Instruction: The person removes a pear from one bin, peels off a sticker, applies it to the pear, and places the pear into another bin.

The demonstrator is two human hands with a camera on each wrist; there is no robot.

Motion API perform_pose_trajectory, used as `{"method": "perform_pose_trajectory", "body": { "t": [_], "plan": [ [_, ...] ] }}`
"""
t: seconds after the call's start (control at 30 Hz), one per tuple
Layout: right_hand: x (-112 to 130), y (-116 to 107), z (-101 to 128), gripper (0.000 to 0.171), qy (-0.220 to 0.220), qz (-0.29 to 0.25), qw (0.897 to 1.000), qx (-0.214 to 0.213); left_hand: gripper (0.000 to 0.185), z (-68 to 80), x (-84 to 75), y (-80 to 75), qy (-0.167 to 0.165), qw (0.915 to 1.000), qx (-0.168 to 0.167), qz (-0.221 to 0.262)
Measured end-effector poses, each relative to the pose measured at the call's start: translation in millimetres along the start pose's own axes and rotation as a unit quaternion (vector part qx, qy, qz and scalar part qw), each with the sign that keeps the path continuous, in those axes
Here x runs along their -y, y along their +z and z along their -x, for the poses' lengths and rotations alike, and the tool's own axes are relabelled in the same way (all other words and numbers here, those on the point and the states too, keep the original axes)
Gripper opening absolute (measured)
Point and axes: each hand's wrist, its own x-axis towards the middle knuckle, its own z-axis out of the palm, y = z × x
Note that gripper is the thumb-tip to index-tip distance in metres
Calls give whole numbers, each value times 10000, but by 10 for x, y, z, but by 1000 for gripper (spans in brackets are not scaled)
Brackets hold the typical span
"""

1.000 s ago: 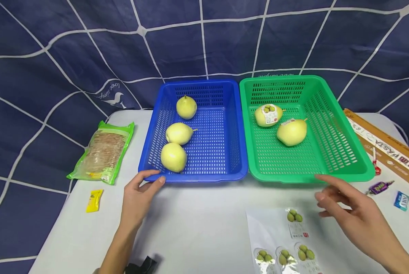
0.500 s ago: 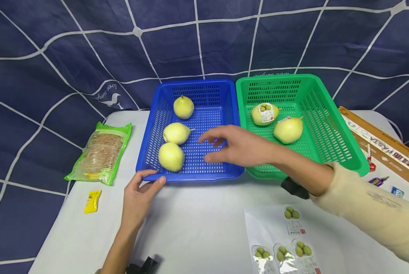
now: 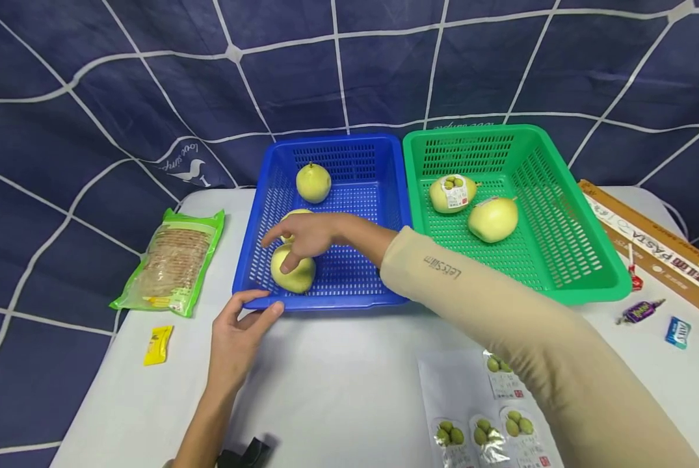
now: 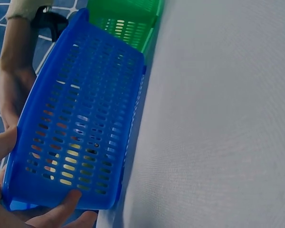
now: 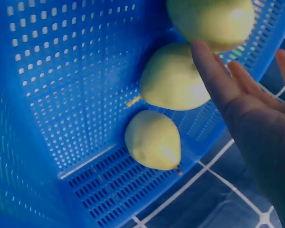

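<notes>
My left hand (image 3: 235, 341) grips the near left corner of the blue basket (image 3: 349, 302), thumb and fingers about its rim and wall. Over the left side of that basket is my right hand (image 3: 305, 235), fingers spread and nothing held. Its thumb overlaps the front pear (image 3: 295, 279), and it hides most of the middle pear (image 3: 289, 216) in the head view. In the right wrist view a fingertip lies right at the edge of the front pear (image 5: 213, 21), above the middle pear (image 5: 166, 78). A third pear (image 3: 313, 184) sits at the back.
Right beside it, a green basket (image 3: 583, 296) holds two pears (image 3: 493, 221) with labels. A sheet of pear stickers (image 3: 454, 383) lies in front, partly under the right sleeve. Left are a green-edged food packet (image 3: 179, 260) and yellow sachet (image 3: 158, 345); right, a pasta box (image 3: 659, 253) and sweets (image 3: 640, 312).
My right hand has moved left from near the green basket's front rim, across the blue basket, to over the front pears. The left hand has kept its grip on the corner.
</notes>
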Motion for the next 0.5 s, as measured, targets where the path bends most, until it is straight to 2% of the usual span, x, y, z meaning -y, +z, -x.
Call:
{"method": "perform_pose_trajectory", "body": {
  "t": [0.07, 0.3, 0.5],
  "plan": [
    [-29, 1, -71, 61, 18, 21, 9999, 170, 33, -1, 5, -4, -17, 10000, -4, 26],
    [-82, 53, -130, 60, 753, -366, 9938, 729, 30, -12, 19, 23, 103, 9998, 90, 175],
    [-55, 107, -159, 61, 600, -160, 9958, 677, 29, -17, 13, 12, 93, 9999, -31, 101]
  ]
}}
